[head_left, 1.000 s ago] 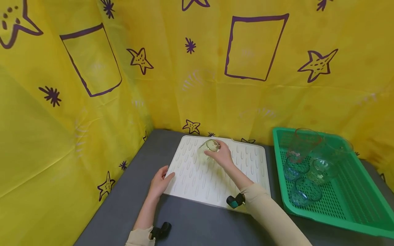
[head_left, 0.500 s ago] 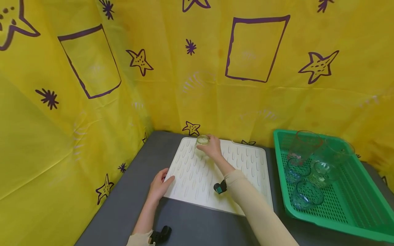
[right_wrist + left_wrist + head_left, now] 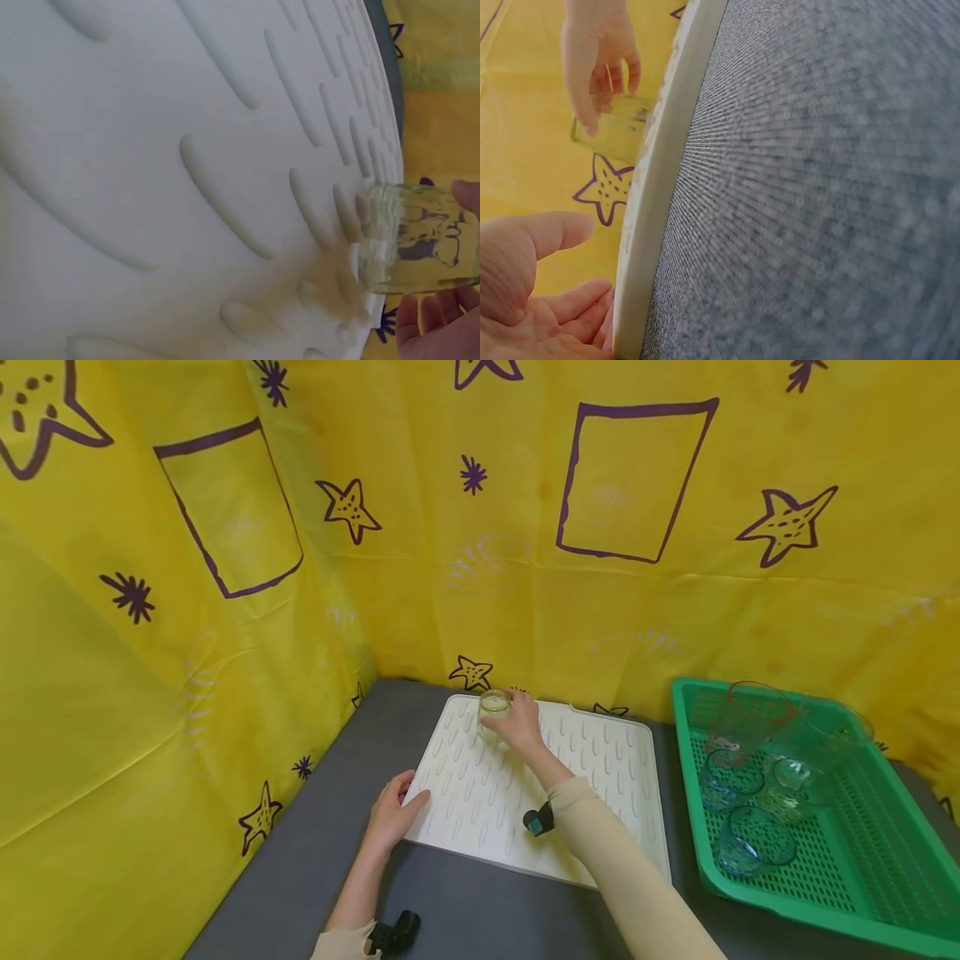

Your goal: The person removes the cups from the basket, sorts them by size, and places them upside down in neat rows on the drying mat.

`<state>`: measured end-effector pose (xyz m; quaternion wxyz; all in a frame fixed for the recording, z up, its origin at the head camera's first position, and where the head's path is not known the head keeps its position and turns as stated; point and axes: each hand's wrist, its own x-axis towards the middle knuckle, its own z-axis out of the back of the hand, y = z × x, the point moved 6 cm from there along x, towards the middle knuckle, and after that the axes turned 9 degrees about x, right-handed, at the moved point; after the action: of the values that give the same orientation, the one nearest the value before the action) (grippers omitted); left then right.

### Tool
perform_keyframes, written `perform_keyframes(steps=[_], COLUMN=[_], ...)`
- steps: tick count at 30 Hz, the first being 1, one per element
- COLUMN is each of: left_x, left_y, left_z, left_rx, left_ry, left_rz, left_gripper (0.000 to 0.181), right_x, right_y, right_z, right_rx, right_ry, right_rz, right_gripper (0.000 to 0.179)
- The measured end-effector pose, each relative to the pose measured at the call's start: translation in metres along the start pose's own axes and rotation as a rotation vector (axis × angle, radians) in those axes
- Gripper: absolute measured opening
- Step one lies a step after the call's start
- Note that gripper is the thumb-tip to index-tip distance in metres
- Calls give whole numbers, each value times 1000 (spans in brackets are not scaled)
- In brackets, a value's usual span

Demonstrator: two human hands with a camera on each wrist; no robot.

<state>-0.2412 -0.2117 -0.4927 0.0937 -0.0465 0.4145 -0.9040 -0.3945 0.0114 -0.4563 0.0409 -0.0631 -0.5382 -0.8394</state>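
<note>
A pale green-tinted drinking glass stands upright near the far left corner of a white ridged drying mat. My right hand grips the glass from its right side. In the right wrist view, the glass has its base at the mat and a dark animal print shows through its wall. My left hand rests at the mat's left edge. The left wrist view shows that hand's thumb held apart from the mat, while the other fingers touch its rim.
On the right stands a green slotted plastic basket. It holds several glasses, among them a blue one and a tall reddish one. A yellow patterned cloth hangs behind and to the left of the dark grey table.
My right hand has carried the glass from above the mat to its far left corner, where the glass now stands upright. My left hand has stayed at the mat's edge.
</note>
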Motion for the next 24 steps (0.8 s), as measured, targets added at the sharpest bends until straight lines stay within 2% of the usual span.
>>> perform_keyframes(steps=[11, 24], left_x=[1, 1], left_y=[-1, -2], left_z=[-4, -3], left_rx=[13, 23], left_ry=[6, 12], left_rz=[-16, 5], left_gripper=[52, 53], right_x=[-23, -69], right_y=[4, 10], right_z=[32, 83], right_rx=[125, 274], right_ry=[50, 54], right_rz=[-66, -231], right_gripper=[74, 68])
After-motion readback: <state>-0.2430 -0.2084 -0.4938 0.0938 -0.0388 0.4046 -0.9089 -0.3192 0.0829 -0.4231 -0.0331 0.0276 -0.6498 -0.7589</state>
